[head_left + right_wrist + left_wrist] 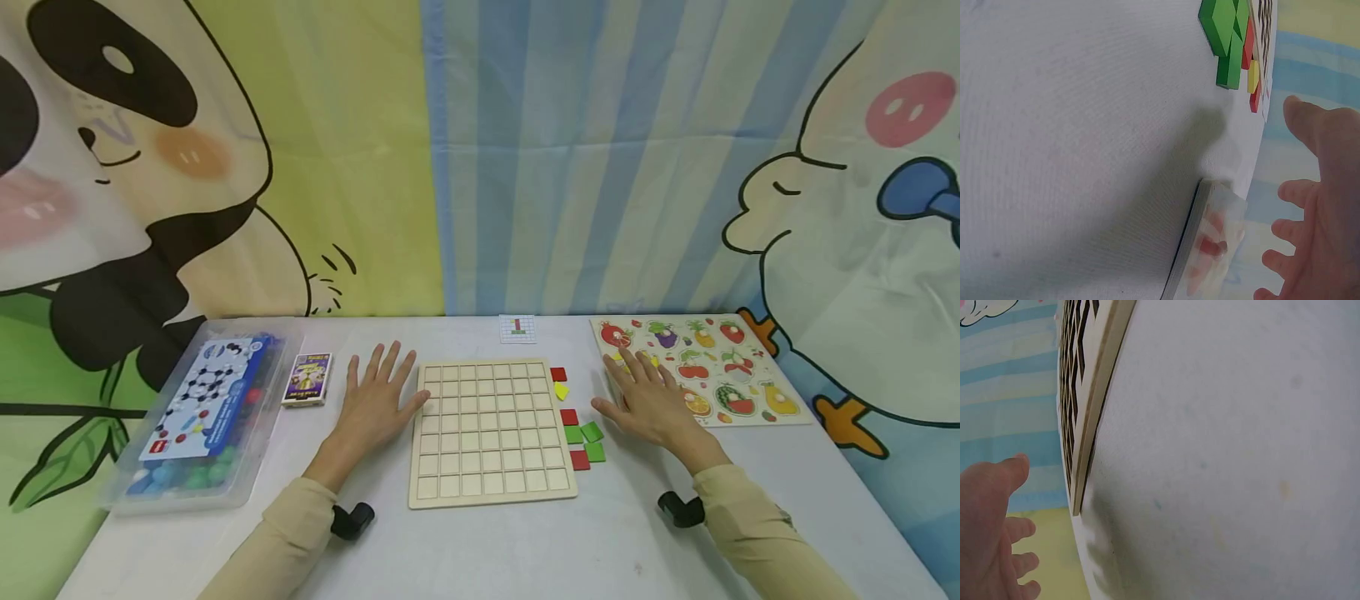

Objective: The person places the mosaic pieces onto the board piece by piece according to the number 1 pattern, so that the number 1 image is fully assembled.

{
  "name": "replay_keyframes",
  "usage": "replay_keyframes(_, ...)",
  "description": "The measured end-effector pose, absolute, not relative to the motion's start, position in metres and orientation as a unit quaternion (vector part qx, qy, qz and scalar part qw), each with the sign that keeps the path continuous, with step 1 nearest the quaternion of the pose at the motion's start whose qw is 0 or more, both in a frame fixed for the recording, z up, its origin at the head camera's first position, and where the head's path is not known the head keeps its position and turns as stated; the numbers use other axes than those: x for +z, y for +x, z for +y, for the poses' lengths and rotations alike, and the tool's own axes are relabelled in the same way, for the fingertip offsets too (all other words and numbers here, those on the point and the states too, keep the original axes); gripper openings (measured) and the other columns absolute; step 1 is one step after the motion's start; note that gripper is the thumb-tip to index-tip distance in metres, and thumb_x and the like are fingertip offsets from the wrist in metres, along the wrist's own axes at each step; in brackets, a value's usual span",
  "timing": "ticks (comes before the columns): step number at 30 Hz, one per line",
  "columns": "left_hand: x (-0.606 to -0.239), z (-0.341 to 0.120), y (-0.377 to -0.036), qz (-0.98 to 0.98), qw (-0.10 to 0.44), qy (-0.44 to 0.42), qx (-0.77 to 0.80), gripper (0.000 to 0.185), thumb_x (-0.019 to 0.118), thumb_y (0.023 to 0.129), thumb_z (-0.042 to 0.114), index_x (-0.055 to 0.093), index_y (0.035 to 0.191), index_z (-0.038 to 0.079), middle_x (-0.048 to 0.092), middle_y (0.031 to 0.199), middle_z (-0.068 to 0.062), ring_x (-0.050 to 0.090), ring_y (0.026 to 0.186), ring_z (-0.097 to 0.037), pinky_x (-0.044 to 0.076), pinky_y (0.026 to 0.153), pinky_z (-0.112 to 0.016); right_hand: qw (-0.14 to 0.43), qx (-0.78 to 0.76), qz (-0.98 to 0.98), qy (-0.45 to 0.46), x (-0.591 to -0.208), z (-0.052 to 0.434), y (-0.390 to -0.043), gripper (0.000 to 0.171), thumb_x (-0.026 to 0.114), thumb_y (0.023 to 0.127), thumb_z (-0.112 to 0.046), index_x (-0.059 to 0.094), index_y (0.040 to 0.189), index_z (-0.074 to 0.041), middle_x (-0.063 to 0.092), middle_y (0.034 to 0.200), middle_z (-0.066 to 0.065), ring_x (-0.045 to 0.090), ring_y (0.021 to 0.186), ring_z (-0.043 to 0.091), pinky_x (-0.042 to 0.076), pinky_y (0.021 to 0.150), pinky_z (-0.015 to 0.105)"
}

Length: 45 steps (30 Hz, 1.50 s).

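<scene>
On counter, both hands flat, fingers spread: left hand (372, 410) beside grid board (491, 433), right hand (651, 402) near tiles (583, 433). Start pose prob.; next needs pinching a tile.

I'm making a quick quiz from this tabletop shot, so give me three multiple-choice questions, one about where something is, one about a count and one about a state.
1. Where do the loose colored tiles lie?
A. inside the grid board
B. on the table just right of the grid board
C. in the plastic box

2. How many green tiles show in the head view?
A. one
B. three
C. six

3. How is the left hand?
A. flat with fingers spread
B. curled round a tile
C. lifting the board

Answers:
1 B, the tiles sit by the right edge of the grid board.
2 B, three green squares are clustered together.
3 A, it lies open on the table and holds nothing.
</scene>
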<state>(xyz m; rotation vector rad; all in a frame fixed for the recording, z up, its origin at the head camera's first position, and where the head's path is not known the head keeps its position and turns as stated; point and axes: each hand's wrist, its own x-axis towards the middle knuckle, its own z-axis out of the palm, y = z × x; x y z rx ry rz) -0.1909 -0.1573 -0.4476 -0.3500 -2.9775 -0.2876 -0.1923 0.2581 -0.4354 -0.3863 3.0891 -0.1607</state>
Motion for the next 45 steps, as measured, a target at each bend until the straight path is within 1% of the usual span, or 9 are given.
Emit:
replay_keyframes(13, -0.45, -0.159, -0.191, -0.986, 0.059, -0.117, -0.102, 0.069, 0.045, 0.093, 0.055, 0.03, 0.149, 0.017, 0.021, 0.157, -0.014, 0.016, 0.145, -0.038, 0.002, 0.111, -0.063, 0.016, -0.06, 0.99, -0.125, -0.439, 0.255, -0.191, 0.08, 0.045, 0.09, -0.063, 0.029, 0.149, -0.01, 0.019, 0.155, 0.021, 0.017, 0.14, 0.047, 0.012, 0.109, 0.065)
replay_keyframes(18, -0.453, -0.159, -0.193, -0.98, 0.043, -0.119, -0.153, 0.064, 0.052, 0.093, 0.046, 0.036, 0.146, 0.015, 0.033, 0.151, -0.016, 0.029, 0.14, -0.039, 0.009, 0.108, -0.066, 0.006, -0.102, 0.986, -0.131, -0.44, 0.252, -0.193, 0.068, 0.046, 0.094, -0.051, 0.032, 0.147, -0.01, 0.023, 0.154, 0.02, 0.017, 0.142, 0.044, 0.011, 0.111, 0.062)
replay_keyframes(21, -0.457, -0.158, -0.197, -0.972, 0.031, -0.131, -0.194, 0.059, 0.056, 0.092, 0.039, 0.041, 0.143, 0.013, 0.041, 0.146, -0.016, 0.038, 0.135, -0.037, 0.015, 0.107, -0.067, -0.007, -0.151, 0.979, -0.138, -0.436, 0.247, -0.193, 0.058, 0.051, 0.095, -0.041, 0.038, 0.143, -0.01, 0.031, 0.15, 0.018, 0.024, 0.139, 0.04, 0.018, 0.11, 0.06)
replay_keyframes(26, -0.467, -0.153, -0.203, -0.959, 0.018, -0.153, -0.239, 0.049, 0.057, 0.093, 0.034, 0.049, 0.137, 0.015, 0.044, 0.143, -0.016, 0.04, 0.133, -0.036, 0.02, 0.106, -0.064, 0.004, -0.236, 0.956, -0.173, -0.427, 0.231, -0.187, 0.043, 0.057, 0.094, -0.029, 0.05, 0.132, -0.01, 0.049, 0.137, 0.012, 0.049, 0.124, 0.033, 0.042, 0.098, 0.053)
replay_keyframes(29, -0.471, -0.152, -0.206, -0.951, 0.028, -0.159, -0.263, 0.042, 0.059, 0.092, 0.031, 0.056, 0.131, 0.016, 0.046, 0.14, -0.018, 0.042, 0.131, -0.038, 0.025, 0.105, -0.062, 0.03, -0.268, 0.944, -0.192, -0.425, 0.221, -0.183, 0.039, 0.056, 0.095, -0.028, 0.052, 0.13, -0.011, 0.054, 0.132, 0.009, 0.057, 0.114, 0.03, 0.049, 0.091, 0.048)
replay_keyframes(34, -0.478, -0.154, -0.216, -0.942, 0.049, -0.152, -0.294, 0.032, 0.058, 0.093, 0.029, 0.062, 0.123, 0.018, 0.052, 0.133, -0.013, 0.048, 0.125, -0.036, 0.032, 0.101, -0.058, 0.031, -0.281, 0.943, -0.173, -0.427, 0.206, -0.184, 0.039, 0.056, 0.095, -0.023, 0.052, 0.13, -0.009, 0.055, 0.129, 0.012, 0.058, 0.112, 0.03, 0.05, 0.089, 0.048)
replay_keyframes(38, -0.482, -0.16, -0.223, -0.934, 0.063, -0.148, -0.32, 0.027, 0.061, 0.092, 0.027, 0.065, 0.117, 0.019, 0.057, 0.127, -0.008, 0.051, 0.12, -0.032, 0.034, 0.097, -0.056, 0.035, -0.276, 0.95, -0.141, -0.433, 0.195, -0.189, 0.039, 0.057, 0.094, -0.018, 0.052, 0.13, -0.004, 0.055, 0.126, 0.015, 0.06, 0.104, 0.027, 0.051, 0.087, 0.045)
replay_keyframes(42, -0.486, -0.166, -0.23, -0.925, 0.078, -0.173, -0.328, 0.027, 0.066, 0.088, 0.026, 0.067, 0.114, 0.02, 0.058, 0.123, -0.008, 0.051, 0.115, -0.033, 0.032, 0.095, -0.055, 0.038, -0.268, 0.956, -0.114, -0.438, 0.187, -0.193, 0.038, 0.059, 0.092, -0.015, 0.054, 0.128, -0.002, 0.057, 0.113, 0.013, 0.057, 0.09, 0.021, 0.051, 0.081, 0.04)
replay_keyframes(45, -0.489, -0.168, -0.235, -0.922, 0.086, -0.189, -0.328, 0.026, 0.067, 0.087, 0.027, 0.067, 0.113, 0.021, 0.056, 0.123, -0.007, 0.049, 0.114, -0.032, 0.029, 0.094, -0.054, 0.019, -0.259, 0.96, -0.102, -0.442, 0.183, -0.195, 0.034, 0.063, 0.089, -0.012, 0.059, 0.122, -0.002, 0.058, 0.102, 0.011, 0.052, 0.083, 0.019, 0.049, 0.077, 0.036)
